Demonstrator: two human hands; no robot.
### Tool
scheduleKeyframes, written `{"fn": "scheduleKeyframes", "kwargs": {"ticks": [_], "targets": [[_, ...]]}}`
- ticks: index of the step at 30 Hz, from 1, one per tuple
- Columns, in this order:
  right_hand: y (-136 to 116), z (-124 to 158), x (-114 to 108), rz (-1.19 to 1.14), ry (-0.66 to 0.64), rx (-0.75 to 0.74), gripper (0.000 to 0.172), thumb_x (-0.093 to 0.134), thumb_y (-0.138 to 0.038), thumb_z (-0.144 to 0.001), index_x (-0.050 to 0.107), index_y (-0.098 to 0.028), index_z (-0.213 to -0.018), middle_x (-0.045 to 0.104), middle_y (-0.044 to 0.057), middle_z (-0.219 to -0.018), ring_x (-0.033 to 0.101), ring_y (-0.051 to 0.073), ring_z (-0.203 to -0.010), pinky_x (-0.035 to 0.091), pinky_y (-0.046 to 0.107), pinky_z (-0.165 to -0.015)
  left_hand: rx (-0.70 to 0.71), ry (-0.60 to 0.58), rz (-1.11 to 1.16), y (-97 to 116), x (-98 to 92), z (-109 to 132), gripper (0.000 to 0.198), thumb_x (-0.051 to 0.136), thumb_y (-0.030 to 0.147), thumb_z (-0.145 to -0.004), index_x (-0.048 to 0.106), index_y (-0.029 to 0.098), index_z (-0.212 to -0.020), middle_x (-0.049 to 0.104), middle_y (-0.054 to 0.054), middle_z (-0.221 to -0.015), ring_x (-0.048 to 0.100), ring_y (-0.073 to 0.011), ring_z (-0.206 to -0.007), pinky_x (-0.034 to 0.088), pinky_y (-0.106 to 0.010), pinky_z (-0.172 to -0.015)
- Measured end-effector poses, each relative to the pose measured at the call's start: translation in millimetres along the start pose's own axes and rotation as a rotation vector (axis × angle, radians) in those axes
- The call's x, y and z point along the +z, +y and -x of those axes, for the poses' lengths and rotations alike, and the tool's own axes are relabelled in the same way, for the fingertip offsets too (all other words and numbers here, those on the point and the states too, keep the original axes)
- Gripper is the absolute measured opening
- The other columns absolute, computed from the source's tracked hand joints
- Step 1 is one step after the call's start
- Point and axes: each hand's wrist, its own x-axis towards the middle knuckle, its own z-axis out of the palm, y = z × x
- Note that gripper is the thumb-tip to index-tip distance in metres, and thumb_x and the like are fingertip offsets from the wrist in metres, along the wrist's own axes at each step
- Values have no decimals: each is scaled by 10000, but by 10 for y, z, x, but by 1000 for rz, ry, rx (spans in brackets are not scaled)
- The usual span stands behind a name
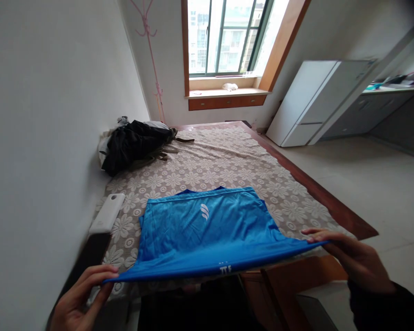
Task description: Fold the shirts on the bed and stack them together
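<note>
A bright blue sports shirt [207, 225] with a small white logo lies spread on the bed, its near hem lifted toward me. My left hand [77, 299] pinches the hem's left corner at the lower left. My right hand [352, 257] pinches the right corner, thumb on top of the cloth. Between the two hands the hem is stretched taut above the bed's near edge. The far part of the shirt rests flat on the floral cover.
The bed's beige floral cover [227, 161] runs toward a window. A heap of black clothes [134, 142] sits at the far left by the wall. A white oblong object [107, 212] lies left of the shirt. A white fridge [313, 101] and pale tiled floor [376, 184] are at right.
</note>
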Motion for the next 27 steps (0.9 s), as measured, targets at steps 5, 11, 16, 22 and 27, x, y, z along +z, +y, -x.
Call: {"fn": "scheduleKeyframes", "kwargs": {"ticks": [5, 11, 16, 22, 27], "targets": [[-4, -704, 305, -100, 149, 48, 356, 825, -585, -734, 762, -265, -877, 763, 54, -871, 706, 258, -821, 626, 380, -776, -85, 62, 45, 205, 175, -592, 359, 706, 562, -821, 758, 224, -932, 765, -66, -978, 722, -274, -984, 586, -331, -909], [38, -1522, 644, -233, 152, 120, 540, 867, -673, -596, 725, -220, -852, 676, 13, -716, 600, 156, -630, 536, 267, -545, -128, 168, 132, 190, 635, -1354, 424, 665, 572, -796, 713, 172, -928, 743, -58, -857, 693, -233, -818, 549, -300, -756], [195, -1880, 878, -161, 93, 202, 540, 859, -654, -579, 684, -205, -824, 677, 22, -713, 598, 159, -594, 520, 264, -459, -131, 104, -80, -67, 994, -1762, 415, 553, 521, -868, 707, 161, -1007, 761, -103, -910, 713, -238, -810, 541, -307, -748], [403, -2040, 1060, 60, 56, 140, 345, 776, -532, -734, 713, -206, -828, 710, 42, -705, 628, 182, -619, 531, 285, -517, -135, 82, -261, -229, 1194, -1894, 287, 555, 390, -907, 712, 184, -1032, 765, -125, -914, 714, -275, -831, 518, -338, -765], [565, -2088, 1083, 119, 87, 122, 239, 767, -435, -744, 725, -211, -818, 737, 47, -748, 683, 206, -732, 562, 308, -679, -112, 47, -387, -267, 1218, -1905, 251, 535, 366, -945, 694, 208, -1060, 767, -109, -932, 722, -274, -862, 516, -325, -764]]}}
